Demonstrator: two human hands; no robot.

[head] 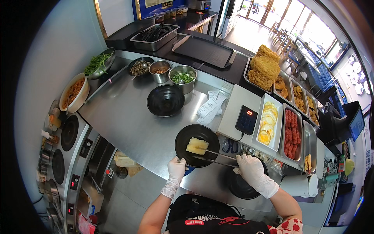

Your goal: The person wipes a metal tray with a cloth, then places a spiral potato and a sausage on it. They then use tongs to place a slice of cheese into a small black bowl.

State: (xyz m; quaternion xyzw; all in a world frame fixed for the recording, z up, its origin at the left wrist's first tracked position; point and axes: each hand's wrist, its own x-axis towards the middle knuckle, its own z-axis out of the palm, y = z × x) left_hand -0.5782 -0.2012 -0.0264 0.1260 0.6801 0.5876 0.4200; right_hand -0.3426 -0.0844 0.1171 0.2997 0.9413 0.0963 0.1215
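Observation:
My left hand, in a white disposable glove, grips the near-left rim of a black bowl. Inside the bowl lies a pale yellow block of food, its exact kind unclear. My right hand, gloved too, is closed around long metal tongs that reach left into the bowl. One tong arm meets the yellow block; the other extends below it, apart from it. Partly under my right hand stands a second black bowl. A third black bowl sits farther back on the steel counter.
Behind are steel pots of chopped scallions and brown topping. Paper slips lie mid-counter. At right are a digital scale, fried eggs, sausages and stacked fried patties. Round hobs line the left.

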